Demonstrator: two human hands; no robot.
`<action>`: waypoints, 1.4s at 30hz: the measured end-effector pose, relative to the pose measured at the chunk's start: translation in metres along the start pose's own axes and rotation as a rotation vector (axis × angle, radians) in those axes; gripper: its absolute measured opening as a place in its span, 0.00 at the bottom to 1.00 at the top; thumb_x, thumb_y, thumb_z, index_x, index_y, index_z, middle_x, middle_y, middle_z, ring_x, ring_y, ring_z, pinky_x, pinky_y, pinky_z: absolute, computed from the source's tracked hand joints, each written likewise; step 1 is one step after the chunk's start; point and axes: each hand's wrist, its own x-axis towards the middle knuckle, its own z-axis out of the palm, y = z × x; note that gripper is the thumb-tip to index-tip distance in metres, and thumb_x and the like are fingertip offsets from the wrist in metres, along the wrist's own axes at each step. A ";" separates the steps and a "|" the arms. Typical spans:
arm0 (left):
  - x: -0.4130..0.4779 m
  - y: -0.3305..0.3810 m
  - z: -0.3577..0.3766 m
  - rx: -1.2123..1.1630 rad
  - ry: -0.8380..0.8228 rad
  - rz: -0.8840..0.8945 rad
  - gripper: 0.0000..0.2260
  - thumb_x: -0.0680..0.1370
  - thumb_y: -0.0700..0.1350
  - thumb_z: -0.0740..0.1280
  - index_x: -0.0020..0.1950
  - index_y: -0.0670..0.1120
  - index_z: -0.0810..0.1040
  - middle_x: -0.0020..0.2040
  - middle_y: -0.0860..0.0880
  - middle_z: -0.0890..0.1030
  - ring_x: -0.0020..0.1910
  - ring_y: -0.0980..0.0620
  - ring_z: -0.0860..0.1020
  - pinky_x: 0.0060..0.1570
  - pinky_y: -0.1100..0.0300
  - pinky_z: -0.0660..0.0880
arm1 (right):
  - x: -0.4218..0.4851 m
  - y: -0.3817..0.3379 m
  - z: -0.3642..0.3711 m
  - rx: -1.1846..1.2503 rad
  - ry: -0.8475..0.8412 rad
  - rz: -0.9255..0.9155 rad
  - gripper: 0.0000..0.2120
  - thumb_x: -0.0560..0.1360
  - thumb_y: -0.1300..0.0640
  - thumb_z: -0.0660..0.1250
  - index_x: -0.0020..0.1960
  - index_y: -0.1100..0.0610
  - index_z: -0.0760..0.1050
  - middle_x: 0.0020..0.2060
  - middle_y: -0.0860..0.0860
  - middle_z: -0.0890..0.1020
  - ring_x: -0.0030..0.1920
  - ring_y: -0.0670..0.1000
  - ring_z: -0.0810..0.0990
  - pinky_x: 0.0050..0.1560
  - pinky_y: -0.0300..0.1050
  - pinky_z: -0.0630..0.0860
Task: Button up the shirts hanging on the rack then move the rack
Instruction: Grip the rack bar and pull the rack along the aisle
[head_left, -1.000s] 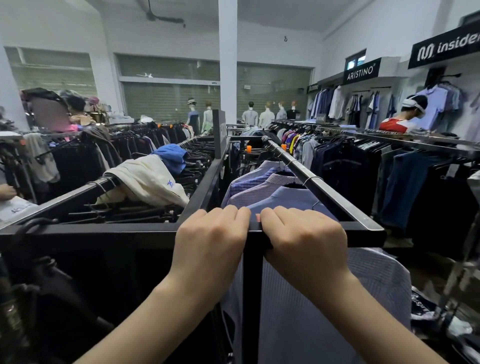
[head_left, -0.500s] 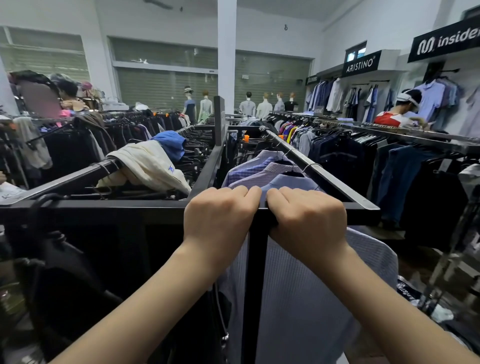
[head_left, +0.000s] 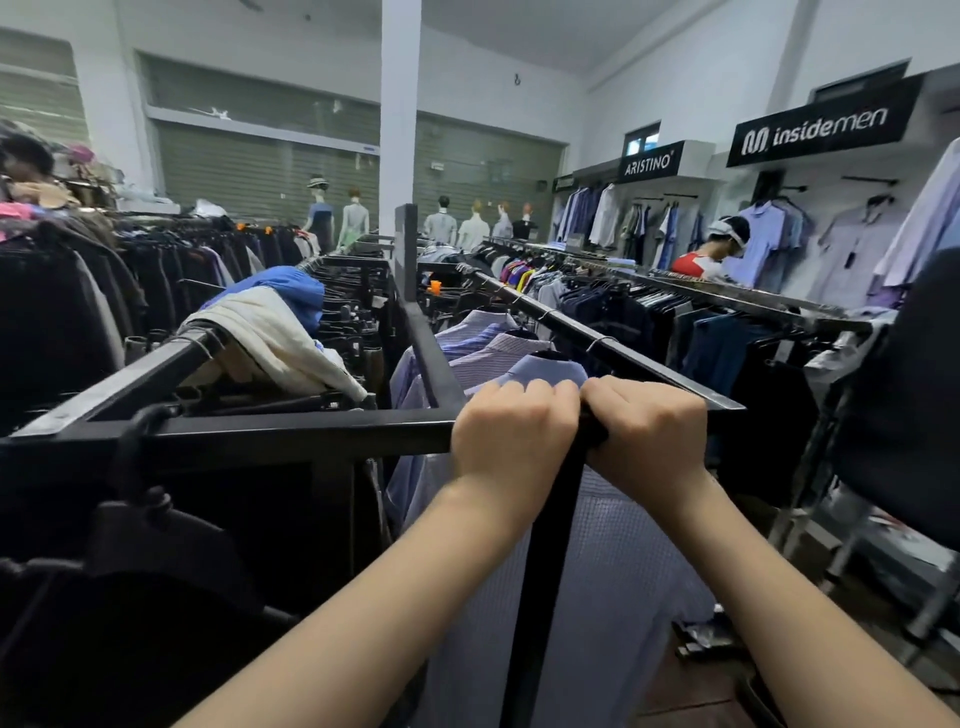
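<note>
Here, step in hand: I judge this to be the second part of the task, moving the rack; no hand is on a button or placket.
Left hand: my left hand (head_left: 511, 434) is closed in a fist over the black end bar of the rack (head_left: 291, 434), knuckles up, fingers wrapped over the far edge.
Right hand: my right hand (head_left: 649, 431) is closed the same way on that bar, touching the left hand, directly above the black upright post (head_left: 545, 571).
Rack position: it runs away from me down the shop, the end bar crossing the view at chest level, with two long rails leading off from it.
Shirts: pale blue and striped shirts (head_left: 498, 348) hang between the rails just beyond my knuckles; a light blue checked shirt (head_left: 623, 597) hangs below my hands at the post. I cannot tell whether their buttons are done up.
Surroundings: a neighbouring rail of dark clothes (head_left: 649, 312) stands near on the right; a cream garment (head_left: 275, 338) lies draped over the left rail.
Next move: probably a steady, even push or pull with both hands, keeping the frame straight so it clears the right-hand rail.
</note>
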 end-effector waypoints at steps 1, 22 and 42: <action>-0.002 0.001 0.001 0.012 0.022 -0.005 0.09 0.66 0.39 0.59 0.28 0.51 0.70 0.23 0.51 0.72 0.22 0.49 0.73 0.25 0.60 0.63 | 0.000 -0.001 0.000 0.000 0.006 0.003 0.13 0.66 0.63 0.69 0.29 0.54 0.66 0.22 0.51 0.70 0.22 0.55 0.71 0.22 0.45 0.62; -0.017 -0.031 -0.025 0.013 -0.061 0.003 0.06 0.65 0.40 0.65 0.31 0.50 0.70 0.26 0.50 0.73 0.25 0.48 0.74 0.30 0.59 0.55 | 0.013 -0.043 -0.023 -0.081 -0.160 0.241 0.09 0.58 0.62 0.70 0.28 0.55 0.70 0.22 0.52 0.74 0.23 0.58 0.72 0.32 0.40 0.52; -0.014 -0.024 -0.027 -0.014 -0.017 0.025 0.09 0.67 0.40 0.59 0.30 0.52 0.70 0.24 0.51 0.72 0.24 0.49 0.73 0.27 0.59 0.61 | 0.012 -0.040 -0.026 -0.059 -0.245 0.267 0.11 0.62 0.63 0.68 0.29 0.54 0.66 0.22 0.52 0.72 0.23 0.58 0.70 0.31 0.41 0.53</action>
